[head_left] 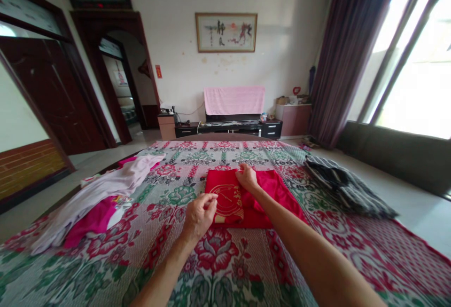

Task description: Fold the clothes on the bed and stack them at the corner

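Note:
A red garment (225,194) with a gold round print lies partly folded in front of me, its left part laid flat with the print up and its right part (282,194) loosely rumpled. My left hand (200,214) is closed at the garment's left edge, thumb and forefinger pinched on the cloth. At the far edge, near the middle, my right hand (247,177) is also closed, its fingertips gripping the fabric. That forearm passes over the right part of the garment and hides some of it. Below both hands spreads a flowered bedcover (214,255).
Pale pink and magenta clothes (116,189) lie in a heap on the left. A dark striped garment (347,184) rests on the right side. Beyond the covered surface's far edge stand a low black cabinet (271,129) and a television under a pink cloth (234,100).

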